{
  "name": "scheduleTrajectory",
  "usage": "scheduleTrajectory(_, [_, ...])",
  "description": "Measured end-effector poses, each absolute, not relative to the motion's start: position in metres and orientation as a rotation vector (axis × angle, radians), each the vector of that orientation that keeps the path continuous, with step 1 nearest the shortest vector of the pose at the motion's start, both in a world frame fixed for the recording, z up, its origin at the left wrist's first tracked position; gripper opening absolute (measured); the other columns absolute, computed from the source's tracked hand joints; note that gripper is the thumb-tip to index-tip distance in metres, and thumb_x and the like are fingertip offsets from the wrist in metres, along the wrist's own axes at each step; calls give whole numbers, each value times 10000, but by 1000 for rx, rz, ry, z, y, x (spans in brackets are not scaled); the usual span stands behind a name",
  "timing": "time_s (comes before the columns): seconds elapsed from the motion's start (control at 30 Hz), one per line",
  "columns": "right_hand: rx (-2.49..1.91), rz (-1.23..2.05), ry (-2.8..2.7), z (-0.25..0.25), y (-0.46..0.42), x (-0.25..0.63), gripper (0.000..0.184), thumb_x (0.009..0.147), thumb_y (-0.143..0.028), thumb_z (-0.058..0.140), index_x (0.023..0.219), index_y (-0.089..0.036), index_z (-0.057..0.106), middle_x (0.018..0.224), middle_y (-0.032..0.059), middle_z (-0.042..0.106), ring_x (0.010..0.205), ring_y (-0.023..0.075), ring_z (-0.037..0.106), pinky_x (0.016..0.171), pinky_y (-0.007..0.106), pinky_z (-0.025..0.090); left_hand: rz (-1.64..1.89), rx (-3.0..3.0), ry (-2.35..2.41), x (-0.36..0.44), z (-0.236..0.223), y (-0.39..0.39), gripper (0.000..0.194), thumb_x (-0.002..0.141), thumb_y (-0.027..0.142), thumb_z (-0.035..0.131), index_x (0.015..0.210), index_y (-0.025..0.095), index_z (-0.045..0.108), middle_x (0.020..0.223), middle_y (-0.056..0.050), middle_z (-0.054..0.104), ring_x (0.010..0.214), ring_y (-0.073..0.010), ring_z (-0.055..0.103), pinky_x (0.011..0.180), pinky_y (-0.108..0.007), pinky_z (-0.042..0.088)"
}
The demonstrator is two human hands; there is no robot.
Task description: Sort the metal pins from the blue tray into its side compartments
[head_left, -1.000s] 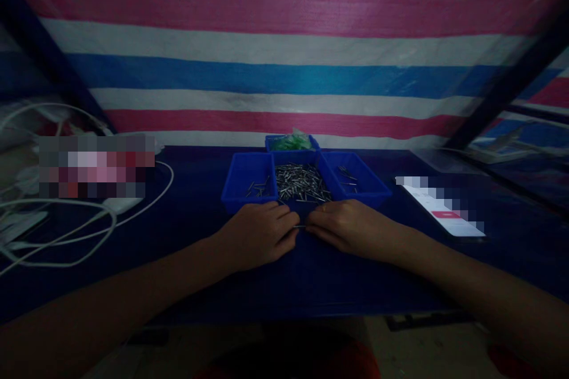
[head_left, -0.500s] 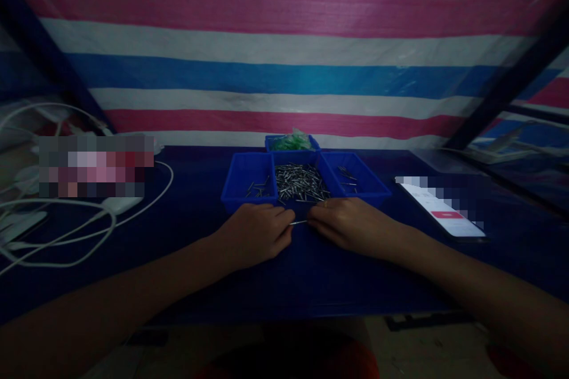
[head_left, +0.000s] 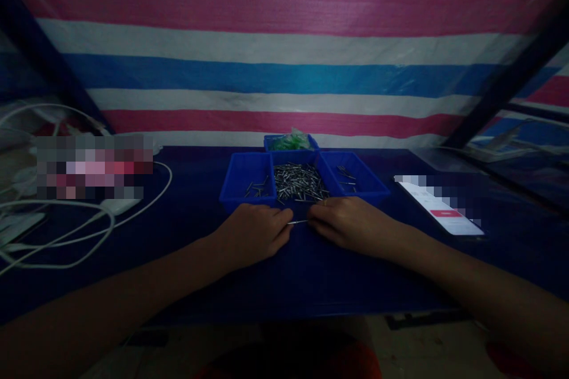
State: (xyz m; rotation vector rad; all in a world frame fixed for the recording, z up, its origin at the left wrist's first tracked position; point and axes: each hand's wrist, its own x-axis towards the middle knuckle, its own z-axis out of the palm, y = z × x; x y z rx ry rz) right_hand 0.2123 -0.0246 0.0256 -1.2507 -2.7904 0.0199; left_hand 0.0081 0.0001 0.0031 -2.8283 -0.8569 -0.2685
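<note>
Metal rod [head_left: 297, 222]: looks light, stiff, slippery; hold ends!
Left fingers [head_left: 283, 226]: pinching its nine-o'clock end!
Right fingers [head_left: 318, 215]: pinched at three o'clock!

"How much of the thin silvery metal rod [head_left: 297, 222] can you see?"
"Its middle; the ends vanish inside the bare left hand [head_left: 255, 234] and the bare right hand [head_left: 349, 222]."
"One piece or two?"
"Too small to tell."
"And the looped white cable [head_left: 57, 267]?"
"Cut off by the left edge. Coarse pixels hide part of the bright-screened rectangular phone [head_left: 444, 214]."
</note>
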Motion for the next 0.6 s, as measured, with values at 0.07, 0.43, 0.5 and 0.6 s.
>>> scheduleTrajectory(0.07, [-1255, 11, -2789, 25, -25, 212, 139, 851, -195, 400, 800, -149, 521, 713, 27, 557, 624, 117, 511, 570, 229, 338, -274, -2827, -855, 8, 4, -1, 151, 871, 265, 368, 792, 188, 472, 675, 22, 583, 597, -145, 568, 502, -246, 341])
scheduleTrajectory(0.43, [-1228, 39, -2791, 24, -24, 212, 167, 859, -193, 380, 807, -139, 529, 718, 34, 560, 622, 114, 513, 565, 230, 340, -288, -2756, -890, 9, 4, 0, 266, 906, 293, 287, 800, 174, 500, 572, 3, 562, 488, -143, 540, 429, -232, 308])
scheduleTrajectory(0.5, [-1224, 41, -2797, 24, -24, 213, 170, 861, -192, 378, 808, -139, 530, 716, 33, 559, 620, 113, 514, 564, 230, 341, -301, -2778, -892, 9, 5, 0, 272, 907, 289, 285, 800, 168, 505, 587, 2, 565, 503, -138, 546, 446, -233, 329])
scheduleTrajectory(0.6, [-1207, 36, -2793, 24, -24, 213, 180, 870, -199, 365, 806, -143, 524, 715, 29, 560, 615, 113, 515, 566, 232, 346, -352, -2858, -848, 9, 6, -2, 234, 897, 301, 333, 842, 164, 514, 701, -4, 587, 629, -140, 577, 520, -238, 387])
